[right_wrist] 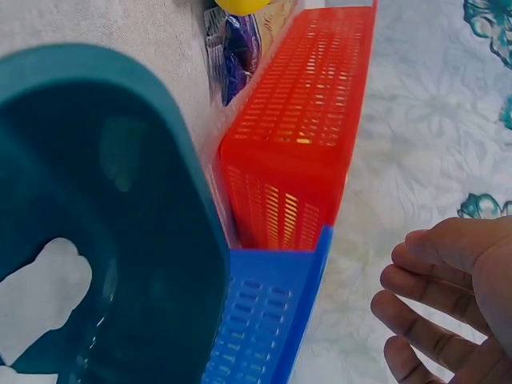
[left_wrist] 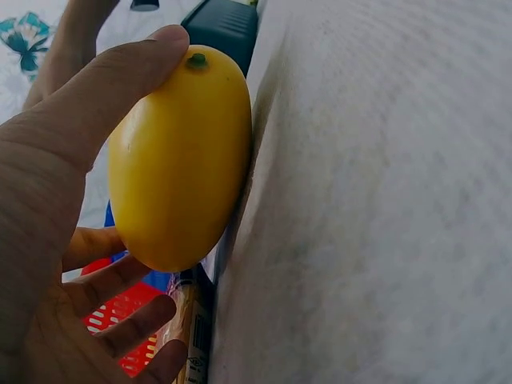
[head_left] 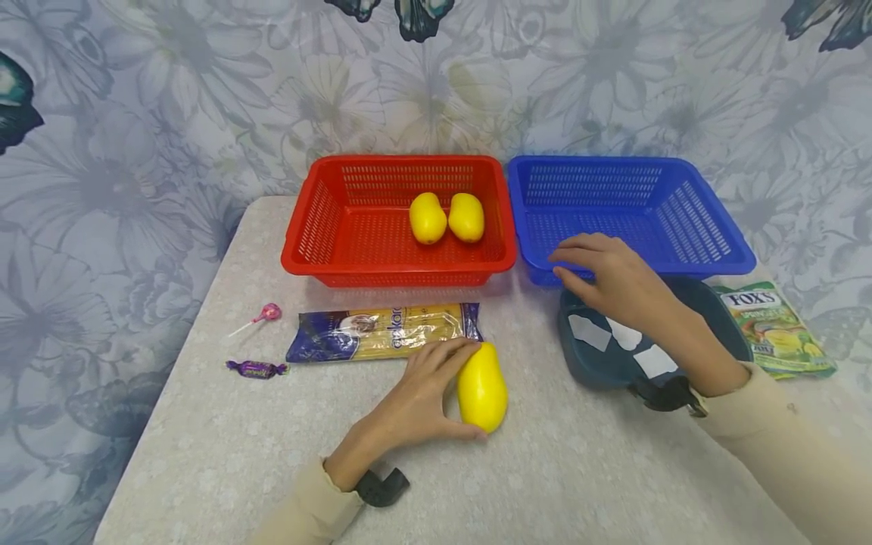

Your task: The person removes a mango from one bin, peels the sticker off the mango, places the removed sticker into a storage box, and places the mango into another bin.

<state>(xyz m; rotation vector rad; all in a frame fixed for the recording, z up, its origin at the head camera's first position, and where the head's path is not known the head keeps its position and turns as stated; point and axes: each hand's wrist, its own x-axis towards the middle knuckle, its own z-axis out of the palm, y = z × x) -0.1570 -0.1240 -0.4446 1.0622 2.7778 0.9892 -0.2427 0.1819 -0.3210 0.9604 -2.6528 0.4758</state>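
Observation:
My left hand [head_left: 422,397] holds a yellow mango [head_left: 482,387] on the table, thumb at its near end and fingers at its far end. In the left wrist view the thumb lies by the green stem of the mango [left_wrist: 182,160], while the other fingers are spread below. Over the near edge of the blue basket [head_left: 613,165] hovers my right hand [head_left: 613,280], its fingers loosely bent with nothing between them. The dark teal basin [head_left: 579,363] under the right forearm has several white paper pieces [head_left: 590,333] in it.
Two yellow mangoes [head_left: 428,218] lie in the red basket [head_left: 398,269], beside the blue one. A spaghetti packet [head_left: 388,331], a pink lollipop [head_left: 270,312] and a purple wrapped candy [head_left: 256,369] lie on the left. A green FOX'S bag [head_left: 777,329] is right of the basin.

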